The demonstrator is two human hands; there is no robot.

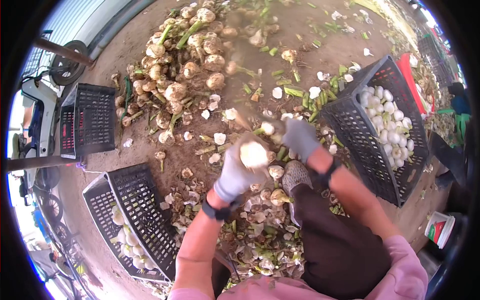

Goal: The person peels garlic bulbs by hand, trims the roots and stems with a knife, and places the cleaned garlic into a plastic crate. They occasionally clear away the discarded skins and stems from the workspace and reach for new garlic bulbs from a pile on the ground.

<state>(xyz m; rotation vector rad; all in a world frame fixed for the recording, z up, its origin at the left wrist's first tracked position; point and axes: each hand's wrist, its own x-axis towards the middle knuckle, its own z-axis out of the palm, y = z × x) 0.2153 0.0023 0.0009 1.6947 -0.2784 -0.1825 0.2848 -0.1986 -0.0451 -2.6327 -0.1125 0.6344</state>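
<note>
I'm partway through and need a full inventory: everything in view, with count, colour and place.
Unclean garlic bulbs: many, brown and cream, heaped upper left
Cleaned bulbs: many, white, in the right-hand crate; more in the lower-left crate
Right-hand crate: one, black
Lower-left crate: one, black
Upper-left crate: one, black, contents unclear
Stem pieces: many, green, on the ground
Peel scraps: many, whitish, on the ground
Bucket: one, white, coloured label, lower right
Wheels: several, dark, left edge
Shoe: one, greyish, centre
Left hand: one, grey glove, holding a pale bulb
Right hand: one, grey glove, blurred, grip unclear
</note>
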